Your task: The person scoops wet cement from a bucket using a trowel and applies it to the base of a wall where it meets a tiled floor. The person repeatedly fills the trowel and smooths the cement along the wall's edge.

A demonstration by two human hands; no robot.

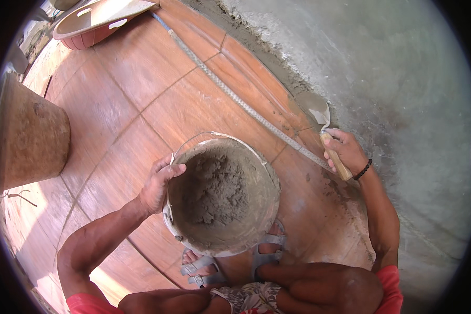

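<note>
My left hand grips the left rim of a round bucket, thumb over the edge. Wet grey mortar lies inside it, and a thin wire handle rests along the far rim. In my right hand is a trowel, its wooden handle wrapped by my fingers. The trowel's metal blade points away from me and lies against fresh mortar along the tile edge. A dark bead bracelet circles my right wrist.
A hose runs diagonally across wood-look tiles. To the left stands a large brown plant pot-like container; a reddish basin sits at the far left. Rough grey concrete spreads along the right. My sandalled feet are close behind the bucket.
</note>
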